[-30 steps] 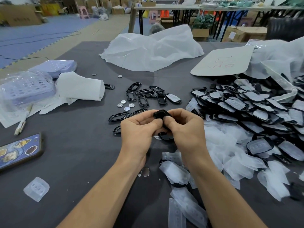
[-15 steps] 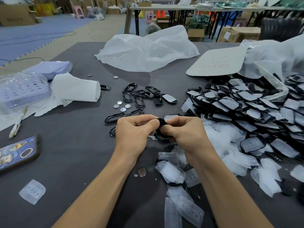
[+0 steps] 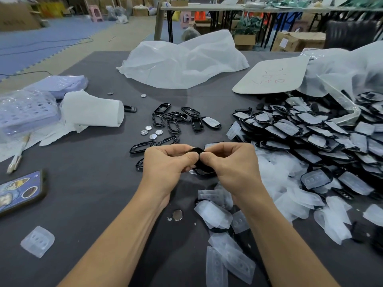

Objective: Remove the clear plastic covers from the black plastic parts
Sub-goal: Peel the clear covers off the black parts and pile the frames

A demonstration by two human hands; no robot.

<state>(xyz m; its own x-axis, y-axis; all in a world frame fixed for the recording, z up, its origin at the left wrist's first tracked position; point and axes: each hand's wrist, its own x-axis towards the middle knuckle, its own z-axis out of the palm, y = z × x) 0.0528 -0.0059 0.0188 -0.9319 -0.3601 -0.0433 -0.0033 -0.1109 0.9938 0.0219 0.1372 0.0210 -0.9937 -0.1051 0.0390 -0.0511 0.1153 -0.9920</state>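
Taking the hands as the centre of the dial, the left hand (image 3: pixel 167 162) and the right hand (image 3: pixel 232 162) were both closed in a pinch on one black part (image 3: pixel 196 150), thumb tips almost touching above the dark table (image 3: pixel 83 183). I judge that two hands held it so that one could steady the frame while the other worked the cover loose. Whether its cover was on or already off could not be seen, because the fingers hid it. The piles seemed to be arranged for a flow from right to left. The covered parts (image 3: pixel 310 129) lay in a heap at 2 o'clock, within reach of the right hand. The removed covers (image 3: pixel 277 172) lay from 3 to 5 o'clock, probably where they were simply dropped. The bare black frames (image 3: pixel 172 121) were gathered at 12 o'clock, beside some small round metal discs (image 3: pixel 151 132). As for containers, a clear bag (image 3: pixel 342 104) at 2 o'clock lay open on its side and the covered parts spilled out of it. A white bag (image 3: pixel 182 61) further away at 12 o'clock was crumpled, and its contents were not visible. At 10 o'clock, lavender baskets (image 3: pixel 24 112) were wrapped in clear film, and I could not tell what was in them.
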